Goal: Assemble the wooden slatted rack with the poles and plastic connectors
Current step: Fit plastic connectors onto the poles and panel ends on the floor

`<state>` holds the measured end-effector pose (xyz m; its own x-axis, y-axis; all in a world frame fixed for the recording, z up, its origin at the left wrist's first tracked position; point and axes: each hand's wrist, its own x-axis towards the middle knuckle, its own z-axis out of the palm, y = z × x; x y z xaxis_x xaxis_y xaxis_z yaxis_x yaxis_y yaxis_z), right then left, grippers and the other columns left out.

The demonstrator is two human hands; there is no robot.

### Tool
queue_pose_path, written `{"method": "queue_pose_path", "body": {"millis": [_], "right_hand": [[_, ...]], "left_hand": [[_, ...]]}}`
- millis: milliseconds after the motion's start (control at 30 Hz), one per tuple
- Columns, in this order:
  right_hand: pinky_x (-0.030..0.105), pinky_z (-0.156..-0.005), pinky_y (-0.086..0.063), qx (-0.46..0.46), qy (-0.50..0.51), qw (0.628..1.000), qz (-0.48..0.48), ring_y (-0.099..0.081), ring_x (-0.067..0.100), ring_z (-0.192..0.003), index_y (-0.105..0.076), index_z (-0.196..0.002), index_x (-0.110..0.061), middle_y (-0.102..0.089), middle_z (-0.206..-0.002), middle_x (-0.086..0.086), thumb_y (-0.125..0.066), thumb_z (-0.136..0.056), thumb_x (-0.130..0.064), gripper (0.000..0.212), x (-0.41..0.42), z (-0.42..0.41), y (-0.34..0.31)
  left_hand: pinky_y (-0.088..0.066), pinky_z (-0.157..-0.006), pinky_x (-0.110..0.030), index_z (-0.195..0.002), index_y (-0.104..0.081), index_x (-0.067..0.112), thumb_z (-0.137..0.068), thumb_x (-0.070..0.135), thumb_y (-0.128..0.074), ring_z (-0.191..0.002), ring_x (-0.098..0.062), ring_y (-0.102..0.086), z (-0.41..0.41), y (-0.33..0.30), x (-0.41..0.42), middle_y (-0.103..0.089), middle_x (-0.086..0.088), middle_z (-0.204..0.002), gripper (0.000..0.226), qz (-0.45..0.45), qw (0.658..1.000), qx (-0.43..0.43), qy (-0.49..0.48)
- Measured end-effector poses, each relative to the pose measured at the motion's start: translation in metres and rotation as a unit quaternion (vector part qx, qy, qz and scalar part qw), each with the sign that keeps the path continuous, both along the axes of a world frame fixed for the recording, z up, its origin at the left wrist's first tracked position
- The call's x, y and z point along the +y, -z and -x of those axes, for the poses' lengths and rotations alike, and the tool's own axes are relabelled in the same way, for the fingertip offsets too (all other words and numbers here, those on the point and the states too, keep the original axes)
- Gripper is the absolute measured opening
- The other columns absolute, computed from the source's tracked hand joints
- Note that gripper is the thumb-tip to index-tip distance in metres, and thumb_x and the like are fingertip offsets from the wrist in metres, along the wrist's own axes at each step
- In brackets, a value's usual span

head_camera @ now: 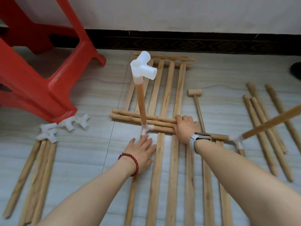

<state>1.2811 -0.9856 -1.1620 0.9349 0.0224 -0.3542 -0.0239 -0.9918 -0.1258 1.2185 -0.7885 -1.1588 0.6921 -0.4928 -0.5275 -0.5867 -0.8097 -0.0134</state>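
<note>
Two hands — left (pixel 141 150) flat, right (pixel 185 126) — flank upright pole (pixel 141 101).

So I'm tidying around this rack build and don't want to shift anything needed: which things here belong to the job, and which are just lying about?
Belongs to the job:
slatted panel
upright pole with white connector
loose connectors
spare poles
wooden mallet
right hand gripping the rail
left hand resting open

Lying about:
red plastic stool
dark object at the right edge

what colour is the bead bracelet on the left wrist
Dark red, on the bead bracelet just behind the left hand; clearest in the head view.
</note>
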Motion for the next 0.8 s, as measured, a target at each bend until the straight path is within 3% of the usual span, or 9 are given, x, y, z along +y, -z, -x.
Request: {"method": "queue_pose_path", "body": {"millis": [200, 333, 433, 533, 633, 800], "right_hand": [[0.038, -0.084, -0.035, -0.044, -0.027, 0.997, -0.064, -0.039, 0.033, -0.109, -0.027, -0.141, -0.022, -0.048, -0.114, 0.016, -0.035, -0.1, -0.031, 0.043, -0.013, -0.011, -0.003], [0.033, -0.073, -0.027, -0.124, -0.056, 0.99, -0.041, -0.039, 0.032, -0.097, -0.045, -0.133, -0.025, -0.049, -0.097, 0.015, -0.037, -0.1, -0.027, 0.034, -0.032, -0.019, -0.025], [0.033, -0.068, -0.025, -0.163, -0.058, 0.983, -0.054, -0.029, 0.023, -0.084, -0.052, -0.125, -0.022, -0.037, -0.085, 0.007, -0.04, -0.1, -0.022, 0.028, -0.034, -0.018, -0.042], [0.033, -0.068, -0.026, -0.174, -0.059, 0.982, -0.038, -0.033, 0.025, -0.089, -0.054, -0.122, -0.023, -0.039, -0.088, 0.007, -0.04, -0.099, -0.022, 0.026, -0.038, -0.007, -0.063], [0.032, -0.071, -0.028, -0.182, -0.061, 0.98, -0.045, -0.034, 0.025, -0.093, -0.055, -0.12, -0.022, -0.041, -0.09, 0.005, -0.041, -0.099, -0.022, 0.026, -0.039, 0.01, -0.085], [0.029, -0.073, -0.025, -0.196, -0.062, 0.978, -0.021, -0.031, 0.02, -0.09, -0.053, -0.122, -0.025, -0.039, -0.09, 0.002, -0.041, -0.098, -0.02, 0.027, -0.037, 0.038, -0.146]], "left_hand": [[-0.001, -0.114, -0.047, -0.149, 0.001, 0.026, -0.096, 0.033, -0.027, -0.143, -0.018, 0.016, 0.01, 0.012, 0.029, 0.009, -0.002, -0.157, 0.06, -0.043, 0.999, 0.007, 0.018], [0.0, -0.115, -0.043, -0.149, 0.002, 0.029, -0.096, 0.034, -0.028, -0.143, -0.017, 0.016, 0.023, 0.01, 0.05, 0.01, 0.0, -0.157, 0.061, -0.045, 0.999, 0.015, -0.014], [-0.003, -0.116, -0.042, -0.149, -0.002, 0.029, -0.096, 0.037, -0.031, -0.143, -0.014, 0.014, 0.027, 0.004, 0.06, 0.008, 0.003, -0.157, 0.061, -0.037, 0.997, 0.041, -0.047], [-0.015, -0.116, -0.039, -0.148, -0.018, 0.025, -0.096, 0.035, -0.037, -0.145, -0.015, -0.002, 0.026, -0.015, 0.057, -0.002, 0.003, -0.157, 0.056, 0.028, 0.987, 0.057, -0.148], [-0.025, -0.111, -0.029, -0.143, -0.031, 0.018, -0.097, 0.034, -0.041, -0.139, -0.019, -0.026, 0.024, -0.042, 0.043, -0.017, -0.002, -0.154, 0.05, 0.143, 0.95, 0.067, -0.271], [-0.031, -0.101, -0.025, -0.137, -0.043, 0.014, -0.097, 0.026, -0.041, -0.129, -0.021, -0.04, 0.03, -0.111, 0.019, -0.041, -0.007, -0.141, 0.041, 0.216, 0.938, 0.054, -0.267]]}}
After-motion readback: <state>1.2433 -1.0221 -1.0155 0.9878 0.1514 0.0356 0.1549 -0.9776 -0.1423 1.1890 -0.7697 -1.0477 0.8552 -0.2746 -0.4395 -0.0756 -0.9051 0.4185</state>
